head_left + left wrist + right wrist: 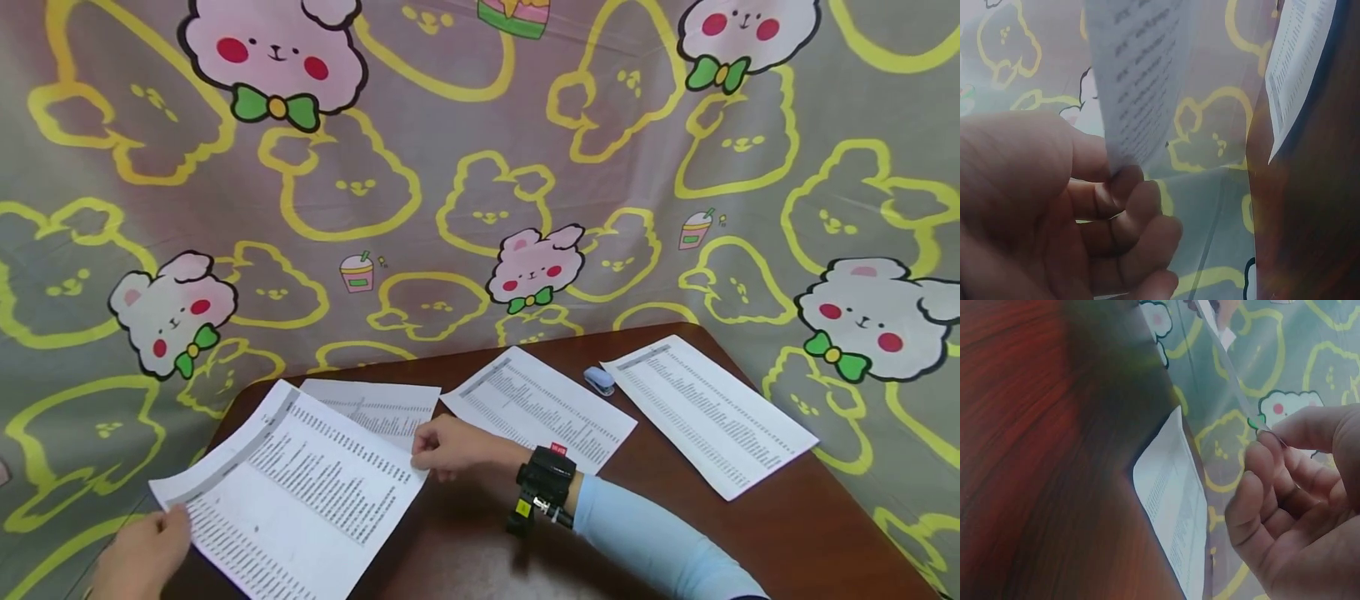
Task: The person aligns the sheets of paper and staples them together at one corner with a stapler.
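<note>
A printed sheet of paper (pixel 292 492) is held up off the table, tilted, between both hands. My left hand (pixel 146 550) pinches its left edge between thumb and fingers; the left wrist view shows the same sheet (pixel 1141 75) rising from that pinch. At the opposite edge my right hand (pixel 453 446) pinches the paper with thumb and forefinger. Seen from the right wrist, the sheet (pixel 1235 381) is nearly edge-on at the fingertips. Behind it on the table lies a second printed sheet (pixel 382 400), partly covered by the held one.
Two more printed sheets lie on the brown table (pixel 810 525): a middle sheet (pixel 540 408), partly behind the right forearm, and a right sheet (pixel 708 417). A small light-blue stapler (pixel 598 381) sits between them. A patterned cloth (pixel 450 208) hangs behind the table.
</note>
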Motion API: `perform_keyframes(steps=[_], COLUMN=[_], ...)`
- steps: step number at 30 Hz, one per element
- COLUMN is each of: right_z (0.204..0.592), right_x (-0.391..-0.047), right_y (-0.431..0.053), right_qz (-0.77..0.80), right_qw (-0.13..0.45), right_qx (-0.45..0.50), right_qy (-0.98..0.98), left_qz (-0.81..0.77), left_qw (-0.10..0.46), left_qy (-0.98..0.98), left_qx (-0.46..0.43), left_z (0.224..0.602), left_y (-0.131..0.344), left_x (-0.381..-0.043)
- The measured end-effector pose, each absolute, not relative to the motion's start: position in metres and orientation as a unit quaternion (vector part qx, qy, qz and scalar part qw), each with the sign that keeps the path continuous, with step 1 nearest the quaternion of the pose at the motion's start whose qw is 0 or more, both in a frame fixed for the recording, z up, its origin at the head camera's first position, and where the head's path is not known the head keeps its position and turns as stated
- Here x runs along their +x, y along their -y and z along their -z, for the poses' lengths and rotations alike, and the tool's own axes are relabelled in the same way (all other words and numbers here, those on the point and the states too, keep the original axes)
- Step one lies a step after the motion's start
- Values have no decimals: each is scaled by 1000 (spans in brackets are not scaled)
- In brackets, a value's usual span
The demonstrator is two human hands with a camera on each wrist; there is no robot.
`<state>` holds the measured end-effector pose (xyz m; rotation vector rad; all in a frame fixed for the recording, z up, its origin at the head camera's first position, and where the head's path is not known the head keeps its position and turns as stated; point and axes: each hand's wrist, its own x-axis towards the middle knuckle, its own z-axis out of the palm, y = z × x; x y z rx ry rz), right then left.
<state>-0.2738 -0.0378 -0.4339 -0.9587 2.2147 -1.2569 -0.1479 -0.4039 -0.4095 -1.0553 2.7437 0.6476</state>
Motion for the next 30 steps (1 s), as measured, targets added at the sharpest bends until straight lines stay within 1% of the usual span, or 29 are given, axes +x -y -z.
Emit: perform_keyframes(steps=[8,14,19,27,30], right_z=[437,433,429,423,423], right_x=[-265,-260,-256,-253,-254], right_y=[19,9,0,-16,-23], right_qz=[474,478,484,486,486], right_qw=[195,191,193,190,192], right_qx=[-328,-338,-348,-334,-331], right_qy=[-794,-788,-780,-785,-786], left_qz=[-218,-197,-186,-206,-213], left_qw=[32,3,-5,-7,-16], left_qy=[-921,-937,-942,-943,-944], left_qx=[-322,-289,-278,-262,-252], left_z=[408,406,403,404,404], left_y=[392,385,377,367,362], left_x=[-156,-162,-169,-184,-188])
